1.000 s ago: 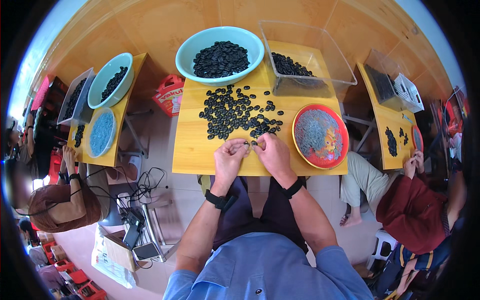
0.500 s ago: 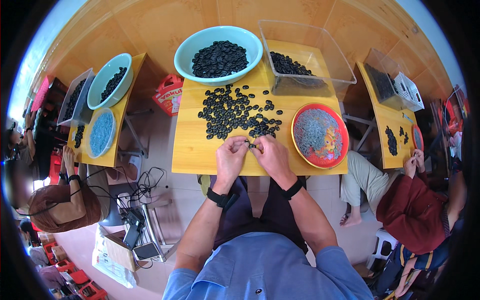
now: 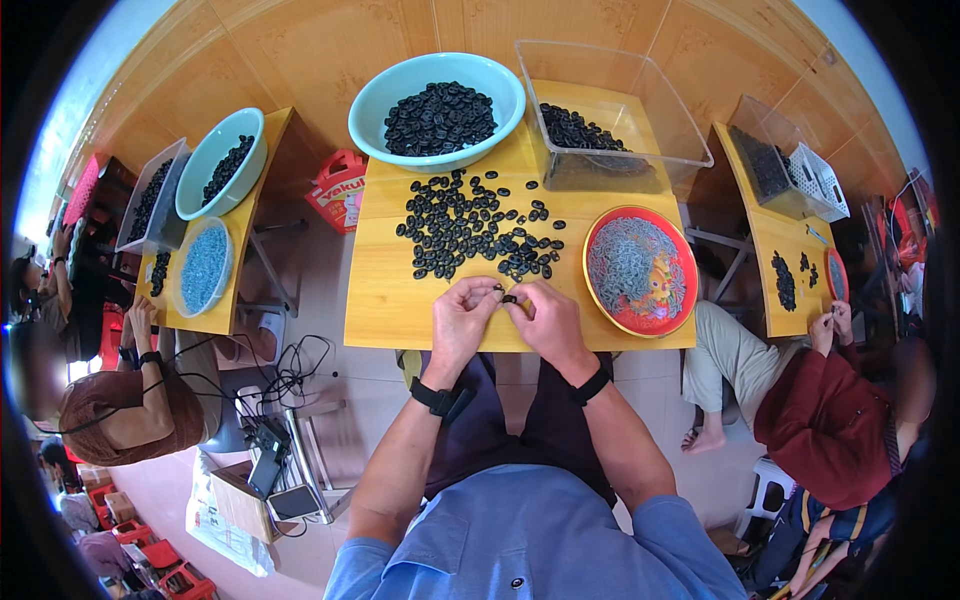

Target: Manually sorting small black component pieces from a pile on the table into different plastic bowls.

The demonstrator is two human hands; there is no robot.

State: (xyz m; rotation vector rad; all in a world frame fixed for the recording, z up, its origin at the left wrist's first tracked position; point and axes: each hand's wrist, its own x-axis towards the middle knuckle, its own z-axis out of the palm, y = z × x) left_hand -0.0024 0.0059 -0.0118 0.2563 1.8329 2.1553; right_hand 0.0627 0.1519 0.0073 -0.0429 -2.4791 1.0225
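So the person in the light-blue short-sleeved cloth shirt [image 3: 520, 540] is sitting right up at a yellow rectangular wooden table [image 3: 385, 305], that's my landmark for everything here. Dark stretchy-looking wristbands [image 3: 592, 385] are wrapping both wrists, just short of the table's near edge.

Both bare hands are working just over that edge, around the table's middle, fingertips nearly meeting. The left hand [image 3: 460, 318] is pinching a tiny black piece [image 3: 498, 288] in a narrow thumb-and-finger grip. The right hand [image 3: 548, 315] is pinching too, with another small black bit [image 3: 510, 299] showing at its tips. Can't tell if those two are joining up, way too small.

Just past the hands, loads of glossy black oval pieces [image 3: 434, 243] are lying scattered across the table's middle. Over by its right edge, a round red tray with a gold rim [image 3: 650, 323] is holding a tangle of thin grey-blue strands [image 3: 625, 258].

At the table's far end, a round pale-turquoise basin [image 3: 440, 161] is sitting on the left, and a clear rectangular plastic bin [image 3: 600, 179] is standing on the right, both holding more black ovals.
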